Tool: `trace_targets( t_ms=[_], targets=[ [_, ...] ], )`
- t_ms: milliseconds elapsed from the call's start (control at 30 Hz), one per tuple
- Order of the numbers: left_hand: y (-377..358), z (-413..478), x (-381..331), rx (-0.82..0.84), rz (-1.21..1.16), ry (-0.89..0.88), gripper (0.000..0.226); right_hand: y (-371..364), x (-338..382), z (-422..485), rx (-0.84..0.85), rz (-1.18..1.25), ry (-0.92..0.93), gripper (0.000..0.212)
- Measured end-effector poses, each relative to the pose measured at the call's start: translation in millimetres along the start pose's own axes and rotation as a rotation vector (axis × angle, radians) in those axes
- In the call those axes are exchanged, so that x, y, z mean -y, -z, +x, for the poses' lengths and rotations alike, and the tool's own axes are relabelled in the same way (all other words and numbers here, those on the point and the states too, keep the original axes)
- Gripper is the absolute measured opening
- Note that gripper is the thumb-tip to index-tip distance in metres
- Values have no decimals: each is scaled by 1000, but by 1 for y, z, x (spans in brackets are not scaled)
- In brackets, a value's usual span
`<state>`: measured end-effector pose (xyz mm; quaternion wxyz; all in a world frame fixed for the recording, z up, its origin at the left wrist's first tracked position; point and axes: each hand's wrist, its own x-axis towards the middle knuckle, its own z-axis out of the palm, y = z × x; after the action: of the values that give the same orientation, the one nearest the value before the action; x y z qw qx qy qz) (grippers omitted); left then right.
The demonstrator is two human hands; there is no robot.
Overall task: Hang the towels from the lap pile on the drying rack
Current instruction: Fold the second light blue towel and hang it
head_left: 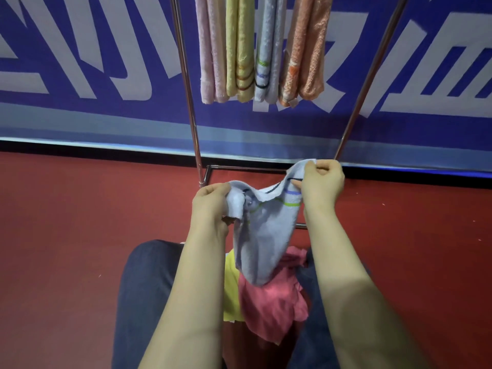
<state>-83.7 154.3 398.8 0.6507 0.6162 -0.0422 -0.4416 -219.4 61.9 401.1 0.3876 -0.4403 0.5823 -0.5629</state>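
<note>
A light blue towel (263,235) with green, blue and black stripes hangs between my hands above my lap. My left hand (210,206) grips its bunched left edge. My right hand (322,182) pinches its upper right corner, held a little higher. Below it on my lap lie a pink towel (274,302) and a yellow towel (231,291), partly hidden by my left forearm. The metal drying rack (190,102) stands straight ahead, with pink, yellow, light blue and orange towels (262,49) hanging side by side from its top.
The rack's base bars (239,167) rest on the red floor (80,222) just beyond my knees. A blue and white banner wall (93,62) runs behind the rack. My legs in dark trousers (143,288) fill the lower middle.
</note>
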Motion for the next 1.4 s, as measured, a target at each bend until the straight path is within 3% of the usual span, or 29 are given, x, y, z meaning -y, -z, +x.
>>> trace_targets(
  t_ms=[200, 333, 433, 667, 933, 1300, 1400],
  targets=[
    [-6, -10, -3, 86, 69, -32, 9, -1, 13, -32, 531, 133, -10, 17],
    [-9, -20, -12, 140, 15, -13, 16, 8, 14, -44, 737, 115, 105, 9],
    [-10, -26, -19, 152, -45, -16, 20, 13, 15, -46, 801, 75, 189, 15],
    [-10, -32, -21, 155, -98, -9, 24, 19, 11, -46, 861, -2, 281, 22],
    [-12, -32, -20, 137, -127, 30, 23, 24, 3, -44, 912, 34, 227, 22],
    [-17, -31, -17, 191, -209, 30, 25, 21, 8, -42, 760, 75, 235, 13],
    [-18, -35, -15, 224, -52, -31, 10, 17, 6, -36, 668, 63, 238, 20]
  ],
)
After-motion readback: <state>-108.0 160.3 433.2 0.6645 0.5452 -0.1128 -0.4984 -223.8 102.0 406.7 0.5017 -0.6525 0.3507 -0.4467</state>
